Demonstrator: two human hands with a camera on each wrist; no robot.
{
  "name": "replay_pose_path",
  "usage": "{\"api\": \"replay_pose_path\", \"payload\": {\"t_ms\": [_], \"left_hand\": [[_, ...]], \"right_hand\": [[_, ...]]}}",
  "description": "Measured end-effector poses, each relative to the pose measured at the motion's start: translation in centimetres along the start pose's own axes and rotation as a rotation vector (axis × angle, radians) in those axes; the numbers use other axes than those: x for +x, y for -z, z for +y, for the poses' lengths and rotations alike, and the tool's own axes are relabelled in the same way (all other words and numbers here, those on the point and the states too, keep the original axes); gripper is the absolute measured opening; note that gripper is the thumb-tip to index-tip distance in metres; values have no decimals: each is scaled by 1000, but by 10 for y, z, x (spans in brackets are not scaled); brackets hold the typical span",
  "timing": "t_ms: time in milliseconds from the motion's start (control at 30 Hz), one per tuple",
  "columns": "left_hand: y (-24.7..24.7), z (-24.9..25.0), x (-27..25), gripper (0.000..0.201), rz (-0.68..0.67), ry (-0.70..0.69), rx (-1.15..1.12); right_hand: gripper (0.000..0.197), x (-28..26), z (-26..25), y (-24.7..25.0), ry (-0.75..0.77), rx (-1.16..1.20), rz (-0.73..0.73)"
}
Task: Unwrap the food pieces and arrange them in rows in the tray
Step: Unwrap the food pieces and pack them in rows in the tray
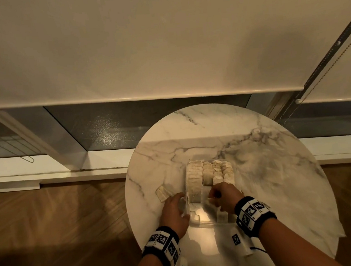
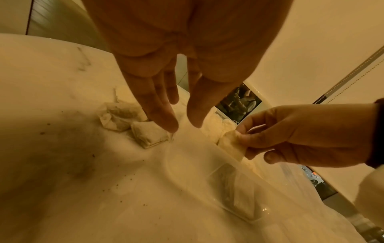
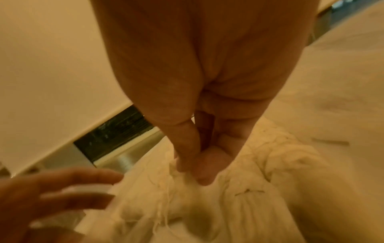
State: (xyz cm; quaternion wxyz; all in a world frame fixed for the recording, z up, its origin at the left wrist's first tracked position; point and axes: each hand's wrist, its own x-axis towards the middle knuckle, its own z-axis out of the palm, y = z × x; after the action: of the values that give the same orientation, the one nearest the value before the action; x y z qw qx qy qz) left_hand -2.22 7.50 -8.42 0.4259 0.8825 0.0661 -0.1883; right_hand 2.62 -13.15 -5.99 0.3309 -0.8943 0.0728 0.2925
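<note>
A clear plastic tray (image 1: 211, 224) sits on the round marble table (image 1: 268, 178). Several rows of pale wrapped food pieces (image 1: 210, 172) fill its far half. My left hand (image 1: 174, 208) lies at the tray's left wall, its fingers (image 2: 166, 118) straight and touching the rim (image 2: 172, 164). My right hand (image 1: 221, 194) hovers over the near end of the rows, thumb and fingers (image 3: 193, 171) pinching one food piece (image 2: 232, 143). Another piece (image 2: 239, 195) lies alone in the tray's near part. Two loose pieces (image 2: 149, 134) lie on the table left of the tray.
The table edge (image 1: 135, 220) curves close to my left wrist, with wooden floor (image 1: 62, 225) beyond it. Dark crumbs (image 2: 93, 155) speckle the marble near the loose pieces. A window sill and lowered blind (image 1: 164, 60) stand behind the table.
</note>
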Motion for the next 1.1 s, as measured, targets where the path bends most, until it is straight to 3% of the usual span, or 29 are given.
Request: {"api": "replay_pose_path", "payload": {"t_ms": [133,467,1100], "left_hand": [[-2,-3,3,65,-41,-17,-5],[1,-11,8,67,-60,-44,-4],[3,-15,9,66,-67,-63,-20]], "right_hand": [[10,18,-6,0,5,-170,75],[16,48,-27,15,-30,-257,248],[16,52,-26,16,-102,-176,266]]}}
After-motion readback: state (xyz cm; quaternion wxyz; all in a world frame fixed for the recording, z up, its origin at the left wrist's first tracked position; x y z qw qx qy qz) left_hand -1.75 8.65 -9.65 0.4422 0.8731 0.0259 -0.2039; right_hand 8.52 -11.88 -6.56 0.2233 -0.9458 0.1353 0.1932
